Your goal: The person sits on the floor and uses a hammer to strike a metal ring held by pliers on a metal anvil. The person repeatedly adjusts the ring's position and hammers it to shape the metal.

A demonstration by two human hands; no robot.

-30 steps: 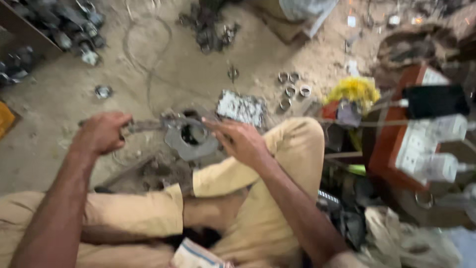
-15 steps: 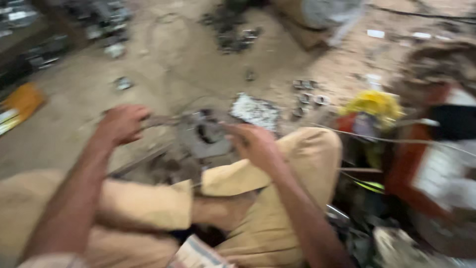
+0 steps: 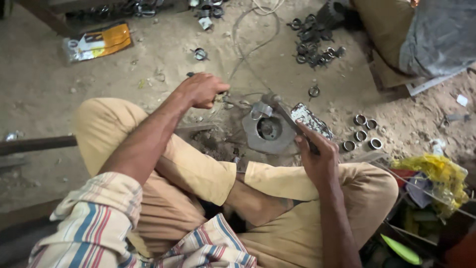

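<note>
Head view, and we're looking down over crossed legs in tan trousers at a round metal housing lying flat on the dirt floor. Our left hand is closed around a tool handle whose far end reaches toward the housing's top edge; our right hand is wrapped around a slim rod that slants down onto the same spot, with a flat grey metal block just beside it. Small steel rings lie near the right knee, more dark rings farther off. The risk, we judge: nothing clamps the housing, so a slip on loose grit could skid the rod toward our fingers or knock the rings into the dust.
</note>
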